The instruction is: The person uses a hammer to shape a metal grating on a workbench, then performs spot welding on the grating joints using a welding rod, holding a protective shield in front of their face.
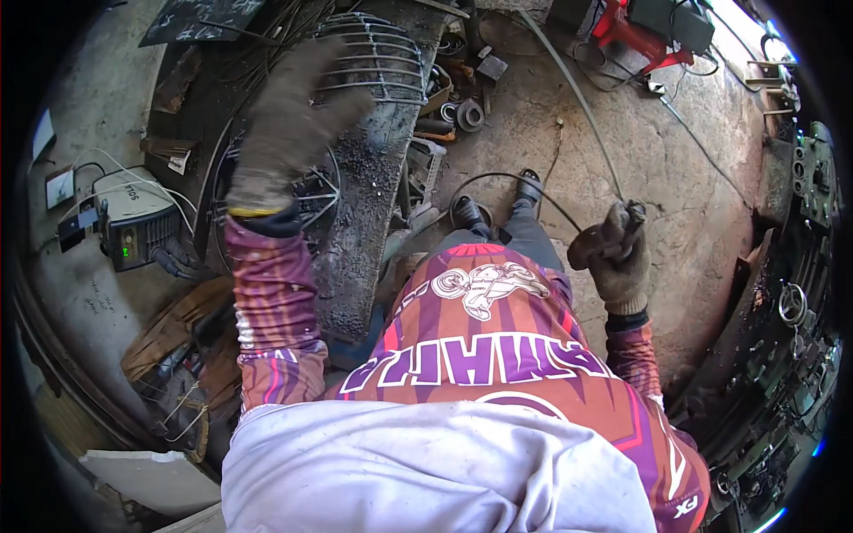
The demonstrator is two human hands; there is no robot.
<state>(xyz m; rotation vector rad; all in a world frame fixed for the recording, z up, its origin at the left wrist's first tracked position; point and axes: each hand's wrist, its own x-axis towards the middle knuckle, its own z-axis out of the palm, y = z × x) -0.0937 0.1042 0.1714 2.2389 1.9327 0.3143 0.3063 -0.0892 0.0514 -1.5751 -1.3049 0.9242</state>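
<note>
My left hand, in a grey-brown work glove, is raised over a dark, grimy workbench. Motion blurs it, but its fingers stretch forward and the thumb stands apart, with nothing visible in them. Just beyond the fingertips lies a rounded grille of bent metal rods. A round spoked metal frame is partly hidden beneath this hand and wrist. On the right, my gloved right hand is closed around a dark handle-like piece with a black cable running from it. The glove hides part of the handle.
A boxy power unit with cables stands left of the bench. Metal rings and scraps lie along its right edge. A long greenish cable crosses the concrete floor near a red tool. Dark machinery lines the right side.
</note>
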